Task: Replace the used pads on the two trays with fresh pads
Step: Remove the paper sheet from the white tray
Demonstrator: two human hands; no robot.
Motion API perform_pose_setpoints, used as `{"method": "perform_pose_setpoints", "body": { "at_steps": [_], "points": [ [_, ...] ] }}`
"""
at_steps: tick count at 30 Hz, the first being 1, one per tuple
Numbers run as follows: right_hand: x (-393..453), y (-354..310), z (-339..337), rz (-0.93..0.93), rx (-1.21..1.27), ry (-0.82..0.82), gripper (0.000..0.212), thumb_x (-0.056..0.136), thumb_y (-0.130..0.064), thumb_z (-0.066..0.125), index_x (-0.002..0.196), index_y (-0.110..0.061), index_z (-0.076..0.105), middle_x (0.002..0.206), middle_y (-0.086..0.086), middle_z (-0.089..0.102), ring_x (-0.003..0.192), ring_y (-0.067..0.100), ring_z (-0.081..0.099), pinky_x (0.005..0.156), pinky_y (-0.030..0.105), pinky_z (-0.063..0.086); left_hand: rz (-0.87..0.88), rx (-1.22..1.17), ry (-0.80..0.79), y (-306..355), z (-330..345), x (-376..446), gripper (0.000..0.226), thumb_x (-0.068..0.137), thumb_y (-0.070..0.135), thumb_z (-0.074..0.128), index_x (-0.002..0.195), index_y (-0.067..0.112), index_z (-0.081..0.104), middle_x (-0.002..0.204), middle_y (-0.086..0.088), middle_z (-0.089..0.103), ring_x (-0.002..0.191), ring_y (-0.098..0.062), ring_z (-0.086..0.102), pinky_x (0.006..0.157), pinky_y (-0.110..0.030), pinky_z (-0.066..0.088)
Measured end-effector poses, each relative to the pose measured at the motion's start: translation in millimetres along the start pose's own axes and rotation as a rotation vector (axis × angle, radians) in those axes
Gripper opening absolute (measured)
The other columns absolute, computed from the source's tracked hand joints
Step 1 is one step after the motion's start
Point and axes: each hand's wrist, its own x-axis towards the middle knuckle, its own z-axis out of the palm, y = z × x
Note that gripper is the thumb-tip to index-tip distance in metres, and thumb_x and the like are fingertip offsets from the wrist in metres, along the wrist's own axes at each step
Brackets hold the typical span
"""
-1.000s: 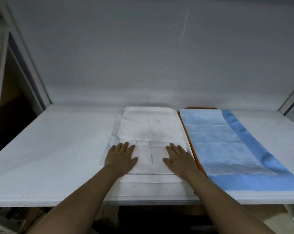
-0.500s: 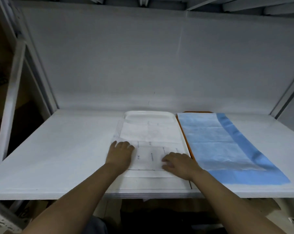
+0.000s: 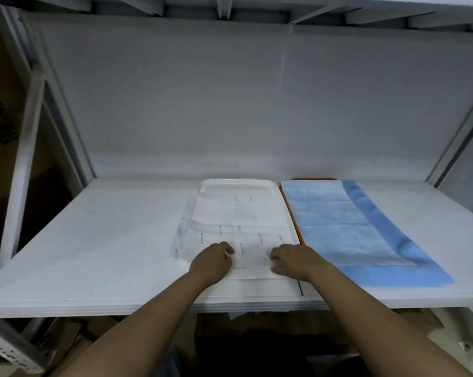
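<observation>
- White tray [image 3: 238,185]: a rounded rectangle lying flat on the shelf, long axis running from 6 towards 12 o'clock, its far rim bare
- White pad [image 3: 240,213]: thin, creased, faintly printed, spread in the white tray; its crumpled edge at 9 o'clock spills over the tray's rim
- Orange tray [image 3: 293,219]: touching the white tray at its 3 o'clock side, only a thin edge showing
- Blue pad [image 3: 346,227]: pale centre with a darker border, lying flat and covering the orange tray

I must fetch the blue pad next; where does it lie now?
In the head view the blue pad lies on the shelf's right half, covering an orange tray right beside the white tray.
</observation>
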Motion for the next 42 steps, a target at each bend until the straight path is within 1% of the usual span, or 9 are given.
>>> {"method": "perform_pose_setpoints", "body": {
  "at_steps": [9, 14, 18, 22, 25, 28, 32, 36, 42],
  "points": [
    [0.0, 7.8, -0.3, 0.044, 0.239, -0.067, 0.046, 0.086, -0.03, 0.064, 0.129, -0.02, 0.051, 0.126, 0.002, 0.054, 0.111, 0.019, 0.054, 0.091, 0.028, 0.044, 0.013, 0.11, 0.004, 5.0, 4.1, -2.5, 0.03, 0.096, 0.021, 0.041, 0.123, 0.023, 0.055, 0.122, 0.001, 0.057, 0.111, -0.018, 0.055, 0.092, -0.032, 0.043],
    [-0.5, 9.4, -0.1, 0.034, 0.223, -0.018, 0.026, 0.09, -0.025, 0.058, 0.115, -0.021, 0.062, 0.118, -0.001, 0.059, 0.107, 0.016, 0.055, 0.084, 0.023, 0.041, 0.029, 0.071, 0.0, 7.2, 4.0, -4.7, 0.027, 0.096, 0.021, 0.042, 0.119, 0.021, 0.057, 0.117, 0.001, 0.058, 0.106, -0.017, 0.056, 0.084, -0.027, 0.042],
    [-2.7, 4.7, 3.7, 0.042, 0.087, 0.185, 0.022, 0.094, -0.024, 0.048, 0.109, -0.019, 0.063, 0.112, 0.001, 0.061, 0.103, 0.019, 0.055, 0.079, 0.028, 0.042, -0.033, 0.015, 0.019, 11.9, 3.8, -3.3, 0.018, 0.094, 0.024, 0.044, 0.088, 0.013, 0.057, 0.091, -0.001, 0.063, 0.082, -0.017, 0.061, 0.068, -0.028, 0.043],
    [-3.1, -11.0, 0.5, 0.039, 0.191, 0.471, 0.018, 0.093, -0.026, 0.049, 0.1, -0.015, 0.062, 0.101, 0.001, 0.057, 0.093, 0.02, 0.058, 0.063, 0.029, 0.039, -0.282, -0.478, -0.086, 19.0, -5.0, -7.5, 0.043, 0.099, 0.038, 0.039, 0.078, 0.007, 0.061, 0.071, -0.009, 0.067, 0.056, -0.016, 0.063, 0.056, -0.024, 0.05],
    [-3.1, -30.1, -11.4, -0.014, 0.262, 0.572, 0.015, 0.091, -0.026, 0.052, 0.096, -0.015, 0.062, 0.096, 0.001, 0.061, 0.09, 0.02, 0.058, 0.063, 0.03, 0.04, -0.484, -0.956, -0.134, 24.4, -13.0, -10.7, 0.054, 0.098, 0.052, 0.034, 0.101, 0.004, 0.058, 0.09, -0.02, 0.069, 0.068, -0.025, 0.068, 0.054, -0.027, 0.054],
    [-5.8, -54.0, -18.4, -0.129, 0.328, 0.547, 0.015, 0.089, -0.03, 0.055, 0.096, -0.018, 0.061, 0.096, -0.001, 0.063, 0.089, 0.017, 0.06, 0.069, 0.03, 0.044, -0.521, -1.255, 0.005, 24.3, -15.3, -8.0, 0.038, 0.098, 0.04, 0.044, 0.113, 0.006, 0.052, 0.102, -0.023, 0.065, 0.074, -0.03, 0.069, 0.051, -0.03, 0.056],
    [-13.5, -78.2, -19.4, -0.251, 0.381, 0.459, 0.02, 0.088, -0.041, 0.056, 0.097, -0.024, 0.062, 0.094, -0.008, 0.063, 0.079, 0.007, 0.056, 0.067, 0.024, 0.042, -0.433, -1.068, 0.091, 17.9, -21.0, -9.1, 0.03, 0.091, -0.003, 0.04, 0.116, -0.005, 0.056, 0.089, -0.016, 0.064, 0.072, -0.024, 0.062, 0.051, -0.028, 0.053],
    [-15.8, -81.5, -17.1, -0.194, 0.414, 0.349, 0.029, 0.091, -0.049, 0.049, 0.093, -0.023, 0.062, 0.092, -0.009, 0.061, 0.077, 0.006, 0.053, 0.069, 0.024, 0.043, -0.324, -0.842, 0.02, 10.9, -35.1, -19.8, 0.027, 0.093, -0.001, 0.033, 0.089, 0.013, 0.056, 0.081, -0.007, 0.061, 0.071, -0.018, 0.058, 0.057, -0.026, 0.049],
    [-6.9, -58.4, -1.7, 0.004, 0.381, 0.321, 0.024, 0.094, -0.035, 0.044, 0.096, -0.018, 0.061, 0.096, -0.002, 0.063, 0.084, 0.014, 0.057, 0.072, 0.031, 0.048, -0.292, -0.562, -0.073, -20.7, -55.7, -13.4, 0.029, 0.084, -0.003, 0.036, 0.104, 0.011, 0.051, 0.079, -0.008, 0.052, 0.063, -0.017, 0.049, 0.047, -0.019, 0.036]
  ]
}}
